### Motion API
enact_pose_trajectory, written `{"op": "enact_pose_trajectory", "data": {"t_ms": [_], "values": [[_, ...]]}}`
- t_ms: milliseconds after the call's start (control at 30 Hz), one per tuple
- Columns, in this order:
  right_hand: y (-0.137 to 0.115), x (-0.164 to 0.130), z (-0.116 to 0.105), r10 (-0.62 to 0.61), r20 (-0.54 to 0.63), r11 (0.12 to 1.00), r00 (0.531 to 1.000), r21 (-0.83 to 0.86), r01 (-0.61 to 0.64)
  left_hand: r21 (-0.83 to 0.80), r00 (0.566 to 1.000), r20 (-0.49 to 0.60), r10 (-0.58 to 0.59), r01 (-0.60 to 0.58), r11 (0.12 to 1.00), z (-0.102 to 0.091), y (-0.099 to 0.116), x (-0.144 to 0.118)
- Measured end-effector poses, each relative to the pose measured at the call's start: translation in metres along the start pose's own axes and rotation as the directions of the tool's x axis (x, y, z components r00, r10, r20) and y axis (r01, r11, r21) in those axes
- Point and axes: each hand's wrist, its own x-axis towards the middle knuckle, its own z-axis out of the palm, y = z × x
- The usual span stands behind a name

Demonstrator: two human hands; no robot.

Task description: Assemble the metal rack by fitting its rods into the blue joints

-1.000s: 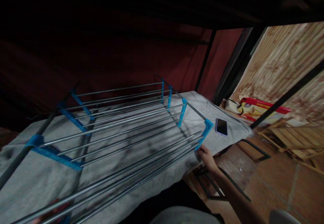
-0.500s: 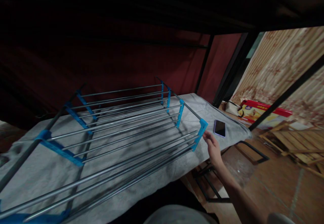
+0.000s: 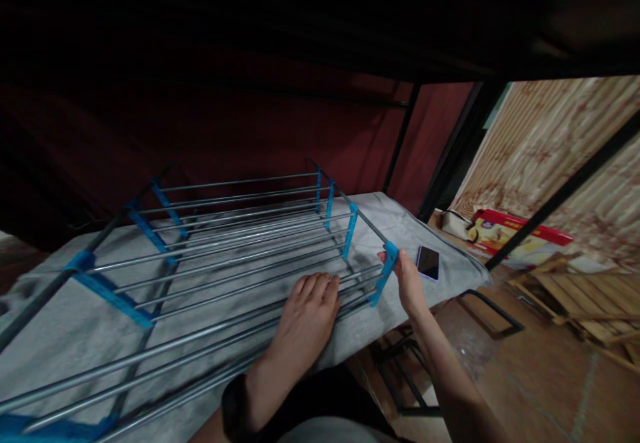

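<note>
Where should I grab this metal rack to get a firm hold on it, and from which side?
Take the rack by its blue end brackets, from the near right end. The right hand already pinches the corner bracket there; the left hand lies flat on the thin rods, which probably flex and roll. The phone lies close beside that corner, so approach from the front edge.

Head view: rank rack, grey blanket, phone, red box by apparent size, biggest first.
1. grey blanket and metal rack: both span most of the frame, too close to rank.
2. red box, though partly hidden by a black bar and farther away.
3. phone, smallest.
</note>
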Motion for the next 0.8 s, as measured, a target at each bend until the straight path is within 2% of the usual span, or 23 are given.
{"op": "enact_pose_trajectory", "data": {"t_ms": [100, 233, 367, 467, 633, 800], "values": [[-0.003, 0.002, 0.000, 0.027, 0.016, 1.000, 1.000, -0.002, -0.027, 0.001, 0.984, 0.177, 0.003, -0.003, 1.000, 0.025, 0.014, 0.029], [-0.006, 0.004, 0.001, 0.018, 0.034, 1.000, 0.999, 0.009, -0.018, -0.021, 0.968, 0.249, -0.024, 0.031, 0.999, 0.041, 0.012, 0.044], [-0.007, 0.005, 0.004, 0.019, 0.043, 0.999, 0.999, 0.045, -0.021, -0.104, 0.959, 0.275, -0.070, 0.102, 0.989, 0.038, 0.007, 0.050], [-0.008, 0.006, 0.005, 0.024, 0.057, 0.999, 0.998, 0.038, -0.026, -0.107, 0.958, 0.268, -0.099, 0.131, 0.986, 0.030, 0.007, 0.054], [-0.009, 0.007, 0.003, -0.008, 0.061, 0.997, 0.998, -0.082, 0.013, -0.100, 0.967, 0.244, -0.074, 0.100, 0.990, 0.021, 0.008, 0.056], [-0.009, 0.005, 0.004, -0.010, 0.058, 0.994, 0.998, -0.105, 0.016, -0.095, 0.964, 0.258, -0.061, 0.088, 0.992, 0.019, 0.009, 0.055]]}}
